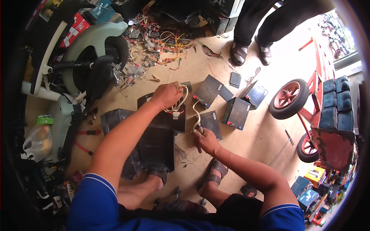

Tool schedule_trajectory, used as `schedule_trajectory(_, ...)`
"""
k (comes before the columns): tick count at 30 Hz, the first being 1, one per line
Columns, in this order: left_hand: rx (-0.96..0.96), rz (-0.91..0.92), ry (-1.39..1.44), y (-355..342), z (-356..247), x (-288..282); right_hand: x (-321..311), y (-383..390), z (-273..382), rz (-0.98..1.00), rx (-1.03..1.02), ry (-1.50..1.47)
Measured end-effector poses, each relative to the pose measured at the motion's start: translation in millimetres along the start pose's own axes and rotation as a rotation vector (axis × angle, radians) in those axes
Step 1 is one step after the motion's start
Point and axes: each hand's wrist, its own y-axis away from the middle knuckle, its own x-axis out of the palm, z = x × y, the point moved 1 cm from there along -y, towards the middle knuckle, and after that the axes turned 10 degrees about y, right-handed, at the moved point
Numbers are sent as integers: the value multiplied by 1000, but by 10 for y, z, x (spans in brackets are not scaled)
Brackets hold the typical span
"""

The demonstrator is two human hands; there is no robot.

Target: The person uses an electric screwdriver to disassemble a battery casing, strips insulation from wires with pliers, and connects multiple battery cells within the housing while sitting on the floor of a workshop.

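Note:
My left hand (168,96) is closed around a bundle of pale wires (182,101), above an open black plastic case (156,148). A white connector (176,115) hangs from these wires over the case. To the right, my right hand (207,141) is closed on a slim tool with a dark reddish handle (199,148); its kind is hard to make out. A pale wire (196,113) curves up from the tool's tip. Beneath that wire lies a dark block battery (211,124). Other block batteries (208,91) (236,113) stand just beyond my right hand.
A pale green scooter part with a wheel (116,49) stands at the left. Tangled wires and scraps (162,44) cover the far floor. Another person's sandaled feet (239,54) are at the far right. A red cart (318,111) carrying dark batteries stands at the right.

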Motion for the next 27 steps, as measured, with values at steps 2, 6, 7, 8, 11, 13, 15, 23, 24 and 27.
schedule_trajectory(2,50,-51,26,162,-258,-311,-172,49,198,-27,-72,95)
schedule_trajectory(6,263,-170,27,581,-795,-905,-608,382,764,-57,-231,221)
schedule_trajectory(7,361,-220,31,705,-855,-1037,-679,459,947,-59,-300,267)
schedule_trajectory(8,382,-239,21,799,-984,-1132,-754,546,1094,-69,-354,318)
schedule_trajectory(11,719,-165,-129,1164,-1564,-1425,-925,1002,1692,-78,-440,460)
schedule_trajectory(13,878,-164,-238,1432,-1973,-1556,-1066,1355,1967,-12,-571,622)
schedule_trajectory(15,888,-194,-281,1643,-2130,-1602,-1109,1602,2128,76,-687,723)
schedule_trajectory(23,929,-410,-306,2637,-2601,-1651,-817,2591,2347,201,-546,1025)
schedule_trajectory(24,937,-419,-303,2716,-2628,-1622,-763,2726,2378,167,-529,1086)
schedule_trajectory(27,930,-481,-309,2913,-2717,-1612,-636,3042,2476,72,-503,1271)
